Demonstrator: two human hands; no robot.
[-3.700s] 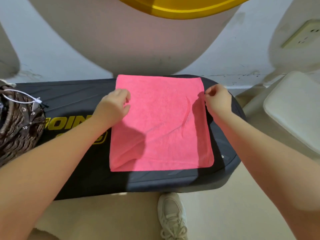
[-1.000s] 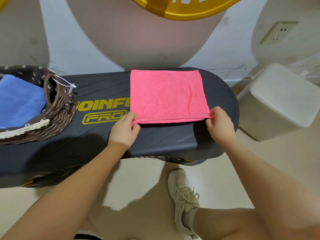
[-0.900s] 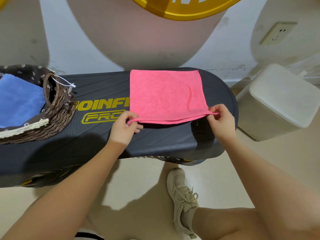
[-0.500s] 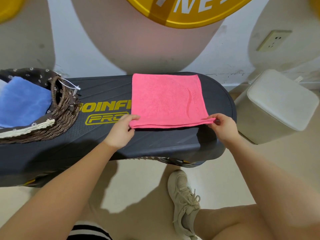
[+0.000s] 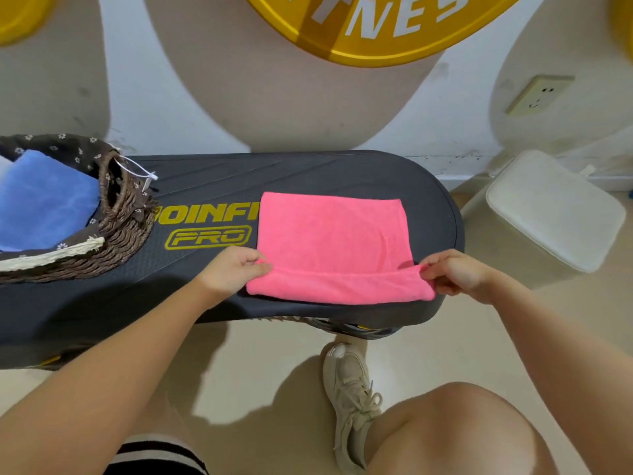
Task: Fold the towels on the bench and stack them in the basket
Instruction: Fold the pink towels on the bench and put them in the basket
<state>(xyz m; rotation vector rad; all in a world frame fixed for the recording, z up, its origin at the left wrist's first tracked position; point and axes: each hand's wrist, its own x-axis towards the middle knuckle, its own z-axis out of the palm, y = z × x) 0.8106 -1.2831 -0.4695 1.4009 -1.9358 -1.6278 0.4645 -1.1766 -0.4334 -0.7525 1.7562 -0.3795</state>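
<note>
A pink towel (image 5: 334, 238) lies folded on the dark bench (image 5: 308, 173), its near edge rolled up into a raised fold. My left hand (image 5: 234, 269) pinches the near left corner of that fold. My right hand (image 5: 454, 272) pinches the near right corner. At the bench's left end stands a brown wicker basket (image 5: 126, 231) with a flowered lining, and a folded blue towel (image 5: 44, 200) lies inside it.
A white padded stool (image 5: 555, 207) stands on the floor right of the bench. The wall behind carries a yellow round sign (image 5: 376, 25) and a socket (image 5: 539, 94). My shoe (image 5: 351, 389) and knee (image 5: 452, 430) are below the bench's front edge.
Both hands have drawn the towel toward the bench's near edge, and its near edge now stands up as a thicker fold between them. The view has tilted up a little.
</note>
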